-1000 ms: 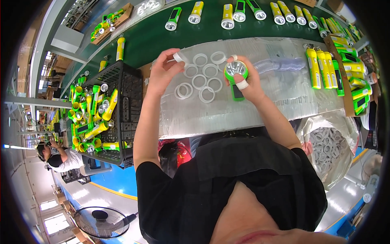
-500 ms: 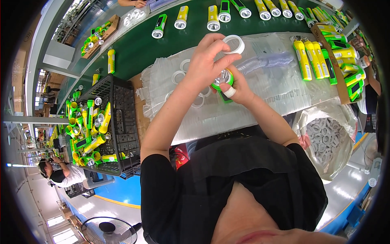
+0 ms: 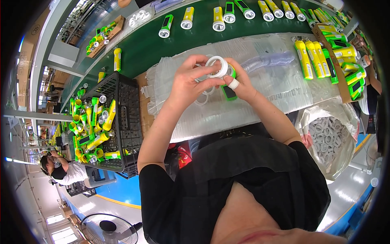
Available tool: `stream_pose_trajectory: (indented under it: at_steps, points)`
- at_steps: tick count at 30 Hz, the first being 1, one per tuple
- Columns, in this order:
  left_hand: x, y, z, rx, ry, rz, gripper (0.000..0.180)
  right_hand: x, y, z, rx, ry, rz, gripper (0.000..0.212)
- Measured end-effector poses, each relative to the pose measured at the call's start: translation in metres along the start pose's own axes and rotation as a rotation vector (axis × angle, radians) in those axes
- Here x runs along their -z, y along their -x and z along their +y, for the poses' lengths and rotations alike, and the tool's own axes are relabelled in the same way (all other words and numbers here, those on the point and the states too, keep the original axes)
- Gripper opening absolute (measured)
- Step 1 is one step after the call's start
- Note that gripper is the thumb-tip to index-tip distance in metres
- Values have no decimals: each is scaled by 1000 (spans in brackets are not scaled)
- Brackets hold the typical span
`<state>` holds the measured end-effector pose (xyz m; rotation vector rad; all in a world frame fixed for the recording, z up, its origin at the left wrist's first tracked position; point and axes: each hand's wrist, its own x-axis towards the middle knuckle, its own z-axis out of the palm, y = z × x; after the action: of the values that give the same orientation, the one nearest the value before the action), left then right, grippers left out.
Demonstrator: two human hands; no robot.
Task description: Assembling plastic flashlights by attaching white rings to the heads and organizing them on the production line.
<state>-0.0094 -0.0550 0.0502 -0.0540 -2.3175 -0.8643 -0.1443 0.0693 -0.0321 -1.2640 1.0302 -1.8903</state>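
Observation:
My left hand (image 3: 189, 79) pinches a white plastic ring (image 3: 216, 67) between thumb and fingers. Just to its right, my right hand (image 3: 241, 79) grips a green flashlight (image 3: 230, 92), its head turned up toward me and its body slanting down behind my fingers. The ring sits at the flashlight's head and hides much of it; whether the two touch I cannot tell. A white wrap circles my right thumb. More white rings (image 3: 202, 99) lie on the plastic-covered work surface (image 3: 195, 124), partly behind my left hand.
A black crate (image 3: 129, 118) of yellow and green flashlights stands at left. Finished-looking flashlights (image 3: 218, 20) line the green bench (image 3: 195, 38). At right are a cardboard box (image 3: 331, 61) of flashlights and a white sack (image 3: 302, 122) of rings. A coiled clear sleeve (image 3: 270, 61) lies behind my hands.
My left hand has come down and left with the white ring, from above the flashlight to its head. My right hand still holds the flashlight. The whole view has shifted slightly.

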Motion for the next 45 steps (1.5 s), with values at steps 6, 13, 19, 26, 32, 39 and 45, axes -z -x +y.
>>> stream_pose_trajectory:
  at_steps: [6,13,19,26,32,39,45]
  points:
    - [3,-3,3,-23,-50,-76,39,9,-8,-31,156,284,-20,57]
    - [-15,-11,17,-66,-133,-105,49,35,-35,-122,162,955,-415,43]
    - [-39,-4,16,28,30,-8,38,24,-63,-146,17,1199,-803,34]
    - [-42,-7,15,-10,-11,19,37,14,-71,-147,-242,1333,-706,32]
    - [-47,-7,11,-60,-63,20,41,13,-62,-150,-216,1398,-620,37]
    - [-49,-11,15,-47,-33,13,38,19,-67,-153,-103,1349,-727,35]
    - [-54,-14,10,6,-67,11,38,8,-60,-143,-461,1454,-428,43]
